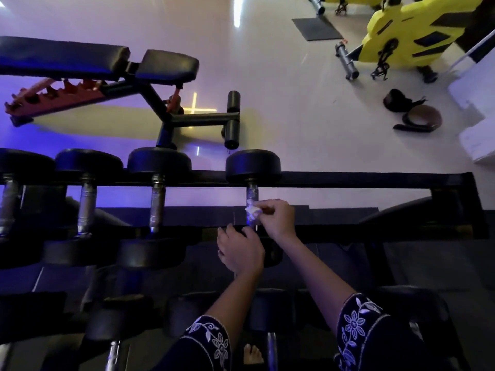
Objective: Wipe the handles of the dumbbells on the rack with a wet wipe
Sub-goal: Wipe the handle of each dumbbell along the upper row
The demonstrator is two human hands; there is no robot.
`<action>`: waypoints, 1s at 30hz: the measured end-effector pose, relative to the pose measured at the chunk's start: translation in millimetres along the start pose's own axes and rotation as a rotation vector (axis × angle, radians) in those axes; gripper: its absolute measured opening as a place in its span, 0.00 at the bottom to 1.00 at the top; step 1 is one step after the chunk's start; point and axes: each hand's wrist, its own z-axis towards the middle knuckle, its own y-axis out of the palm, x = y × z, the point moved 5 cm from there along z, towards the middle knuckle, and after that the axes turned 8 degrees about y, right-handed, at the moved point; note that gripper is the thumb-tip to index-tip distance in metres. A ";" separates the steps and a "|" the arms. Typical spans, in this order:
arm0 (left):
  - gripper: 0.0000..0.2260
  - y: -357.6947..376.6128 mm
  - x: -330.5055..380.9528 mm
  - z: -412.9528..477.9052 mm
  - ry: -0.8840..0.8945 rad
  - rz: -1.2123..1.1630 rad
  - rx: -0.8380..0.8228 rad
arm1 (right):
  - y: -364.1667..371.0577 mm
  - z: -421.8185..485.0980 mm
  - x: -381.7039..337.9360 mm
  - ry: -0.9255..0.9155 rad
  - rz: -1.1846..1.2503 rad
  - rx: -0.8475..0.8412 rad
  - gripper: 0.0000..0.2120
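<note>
The dumbbell (pixel 253 180) at the rack's (pixel 375 179) right end has its handle pinched through a crumpled wipe (pixel 251 210) by the right hand (pixel 276 220), while the left hand (pixel 241 250) grips and hides its near head.

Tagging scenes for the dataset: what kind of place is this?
Most likely a gym: a rack of dumbbells, an adjustable workout bench behind it, and yellow exercise machines across the floor.
</note>
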 end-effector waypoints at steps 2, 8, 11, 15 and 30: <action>0.23 0.7 0.4 5.9 -0.090 -0.012 0.004 | -1.3 -3.8 -5.3 -0.112 -0.189 0.024 0.10; 0.24 3.9 -4.8 10.8 -0.104 -0.052 0.088 | -4.4 -1.2 -10.5 -0.211 -0.332 0.069 0.06; 0.28 4.9 -4.4 9.2 -0.088 -0.022 0.103 | -4.9 22.6 -24.8 -0.193 -0.294 0.162 0.06; 0.32 7.6 -6.3 8.5 -0.088 -0.019 0.099 | -8.8 35.5 -27.0 -0.112 -0.239 0.140 0.05; 0.32 7.8 -8.7 7.5 -0.099 -0.056 0.133 | 0.0 33.3 -24.6 -0.165 -0.292 0.141 0.05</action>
